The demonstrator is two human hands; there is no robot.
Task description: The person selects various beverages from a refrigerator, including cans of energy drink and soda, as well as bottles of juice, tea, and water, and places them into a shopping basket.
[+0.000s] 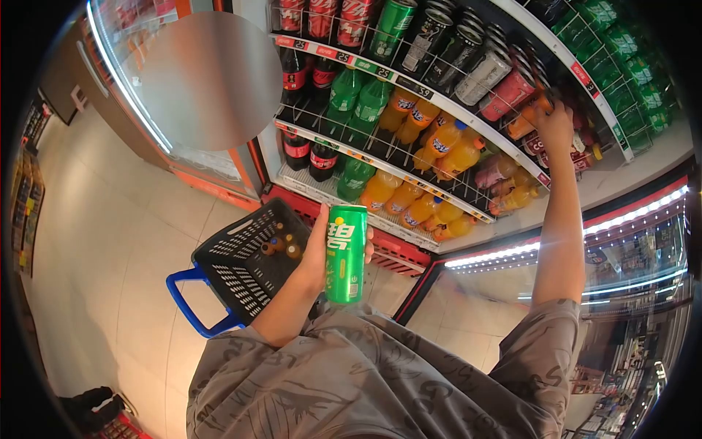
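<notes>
My left hand (319, 247) is wrapped around a tall green soda can (345, 253), held upright in front of my chest, above the edge of a dark shopping basket (241, 274). My right hand (553, 126) reaches up into the open cooler and grips an orange drink (540, 104) on a wire shelf (439, 99) among cans. My fingers hide most of that drink. The basket holds a few bottles (281, 245) with brown caps.
The cooler shelves carry cola bottles (311, 157), green bottles (356, 102), orange bottles (439, 146) and rows of cans (468, 51). The open glass door (183, 80) stands at the left. The basket has a blue handle (186, 304). Tiled floor (110, 241) spreads to the left; another lit cabinet (629, 271) is at the right.
</notes>
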